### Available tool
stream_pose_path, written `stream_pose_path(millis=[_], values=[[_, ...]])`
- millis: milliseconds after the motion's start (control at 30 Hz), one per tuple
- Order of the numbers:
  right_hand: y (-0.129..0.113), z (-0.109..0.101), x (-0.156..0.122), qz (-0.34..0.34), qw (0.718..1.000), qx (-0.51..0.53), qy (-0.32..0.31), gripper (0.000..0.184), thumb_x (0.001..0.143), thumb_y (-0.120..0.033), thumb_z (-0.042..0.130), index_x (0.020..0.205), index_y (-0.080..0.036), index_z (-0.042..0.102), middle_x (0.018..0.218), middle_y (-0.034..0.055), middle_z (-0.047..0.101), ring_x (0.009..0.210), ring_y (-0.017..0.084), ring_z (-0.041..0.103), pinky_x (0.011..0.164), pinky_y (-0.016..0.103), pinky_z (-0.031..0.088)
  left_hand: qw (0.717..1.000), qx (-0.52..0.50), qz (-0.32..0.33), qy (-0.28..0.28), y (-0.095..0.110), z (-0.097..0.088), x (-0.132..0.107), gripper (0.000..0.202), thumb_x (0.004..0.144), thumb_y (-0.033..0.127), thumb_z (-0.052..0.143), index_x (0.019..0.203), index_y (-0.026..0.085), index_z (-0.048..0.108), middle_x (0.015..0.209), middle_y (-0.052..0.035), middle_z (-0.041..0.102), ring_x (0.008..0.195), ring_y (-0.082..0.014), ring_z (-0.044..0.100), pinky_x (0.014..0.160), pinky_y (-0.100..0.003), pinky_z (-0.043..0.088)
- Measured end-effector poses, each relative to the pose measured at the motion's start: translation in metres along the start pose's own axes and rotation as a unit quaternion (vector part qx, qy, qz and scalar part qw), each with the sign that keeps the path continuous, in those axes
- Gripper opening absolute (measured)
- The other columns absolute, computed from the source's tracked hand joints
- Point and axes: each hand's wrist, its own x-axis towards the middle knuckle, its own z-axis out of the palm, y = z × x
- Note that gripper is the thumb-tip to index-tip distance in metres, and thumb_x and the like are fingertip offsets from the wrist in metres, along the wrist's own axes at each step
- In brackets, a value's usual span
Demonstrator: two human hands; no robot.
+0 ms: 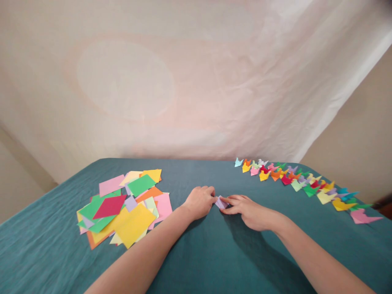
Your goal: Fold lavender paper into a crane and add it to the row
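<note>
A small, partly folded lilac paper (220, 202) lies on the teal tablecloth (214, 253) between my two hands. My left hand (200, 201) is curled, its fingertips pinching the paper's left edge. From the right, my right hand (249, 210) presses the paper down with its fingers held together and stretched toward it. Most of the paper is hidden under the fingertips.
A loose heap of coloured paper squares (124, 206) lies at the left. Several folded paper cranes (306, 183) in many colours stand in rows at the right, reaching the table's edge. A pale cloth backdrop (190, 81) hangs behind the table.
</note>
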Motion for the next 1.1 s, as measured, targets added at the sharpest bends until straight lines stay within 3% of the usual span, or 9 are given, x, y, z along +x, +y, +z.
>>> stream_pose_path(millis=[367, 500, 567, 900, 1100], values=[[0.005, -0.006, -0.004, -0.009, 0.997, 0.071, -0.019, 0.078, 0.062, 0.008, 0.033, 0.124, -0.036, 0.052, 0.146, -0.0078, 0.026, 0.133, 0.019, 0.024, 0.108, 0.043, 0.023, 1.000, -0.006, 0.009, 0.003, 0.000, 0.000, -0.001, 0.021, 0.086, 0.021, 0.047, 0.096, 0.024, 0.065, 0.096, -0.0051, 0.057, 0.086, -0.0189, 0.055, 0.072, -0.030, 0.044], [0.013, -0.002, -0.006, 0.010, 0.992, 0.125, 0.023, 0.085, 0.062, 0.007, 0.032, 0.141, -0.026, 0.026, 0.145, 0.0008, 0.031, 0.132, 0.016, 0.028, 0.109, 0.039, 0.024, 1.000, -0.006, 0.008, 0.000, 0.000, -0.001, -0.001, 0.020, 0.086, 0.020, 0.048, 0.095, 0.023, 0.065, 0.097, -0.0054, 0.057, 0.086, -0.0188, 0.054, 0.073, -0.030, 0.044], [0.016, 0.001, -0.005, 0.018, 0.990, 0.133, 0.044, 0.085, 0.062, 0.006, 0.032, 0.142, -0.020, 0.021, 0.143, 0.0045, 0.034, 0.130, 0.016, 0.032, 0.108, 0.039, 0.026, 1.000, -0.008, 0.010, 0.000, 0.000, -0.001, -0.001, 0.021, 0.086, 0.020, 0.047, 0.096, 0.024, 0.065, 0.096, -0.0054, 0.057, 0.087, -0.0189, 0.054, 0.074, -0.030, 0.044], [0.002, 0.002, 0.001, -0.004, 0.995, 0.058, 0.087, 0.074, 0.066, 0.008, 0.033, 0.134, -0.022, 0.041, 0.125, 0.0076, 0.052, 0.115, 0.019, 0.046, 0.099, 0.037, 0.036, 1.000, -0.026, 0.003, 0.010, -0.001, 0.003, -0.001, 0.024, 0.083, 0.016, 0.049, 0.098, 0.024, 0.065, 0.096, -0.0046, 0.057, 0.086, -0.0187, 0.054, 0.075, -0.030, 0.044], [-0.011, 0.007, 0.006, 0.044, 0.997, -0.023, 0.064, 0.074, 0.065, 0.008, 0.037, 0.133, -0.021, 0.041, 0.121, 0.0096, 0.049, 0.111, 0.021, 0.042, 0.095, 0.036, 0.036, 0.998, -0.052, -0.011, 0.022, -0.001, 0.005, -0.003, 0.023, 0.082, 0.015, 0.049, 0.097, 0.022, 0.065, 0.097, -0.0046, 0.058, 0.088, -0.0180, 0.055, 0.079, -0.030, 0.044]])
